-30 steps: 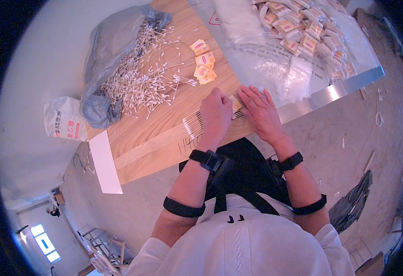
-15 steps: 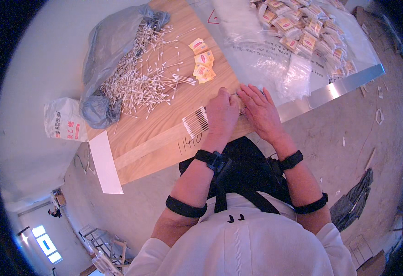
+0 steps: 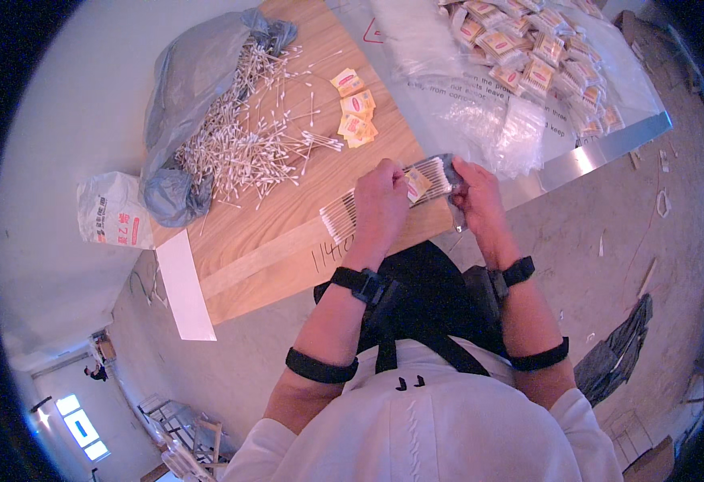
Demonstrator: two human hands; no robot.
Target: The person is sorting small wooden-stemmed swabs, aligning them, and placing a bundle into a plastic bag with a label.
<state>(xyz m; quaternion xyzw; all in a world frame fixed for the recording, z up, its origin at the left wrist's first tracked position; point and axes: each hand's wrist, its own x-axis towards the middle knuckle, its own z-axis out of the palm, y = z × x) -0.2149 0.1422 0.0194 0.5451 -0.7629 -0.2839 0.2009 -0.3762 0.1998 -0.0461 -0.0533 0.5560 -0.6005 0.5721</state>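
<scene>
A neat row of cotton swabs point(image 3: 338, 218) lies along the table's near edge and runs beneath my left hand point(image 3: 381, 201). The fingertips of that hand are closed at the edge of a small yellow-and-white card point(image 3: 418, 185), which rests on the swabs. At the row's right end, my right hand point(image 3: 480, 201) pinches a small clear plastic bag point(image 3: 454, 181), dark-looking here, beside the swab tips. How far the swabs reach into the bag cannot be made out.
Loose cotton swabs point(image 3: 243, 153) spill from a grey plastic bag point(image 3: 195, 72). Several yellow cards point(image 3: 357, 104) lie on the wooden table point(image 3: 239, 277). Packed swab bags point(image 3: 538, 74) are heaped at the far right, with flat clear bags point(image 3: 520, 132) nearer. A white paper strip point(image 3: 185, 285) overhangs the left edge.
My right hand has gone from lying flat over the row to pinching the plastic bag, slightly to the right. The card and the row's right end now show between my hands.
</scene>
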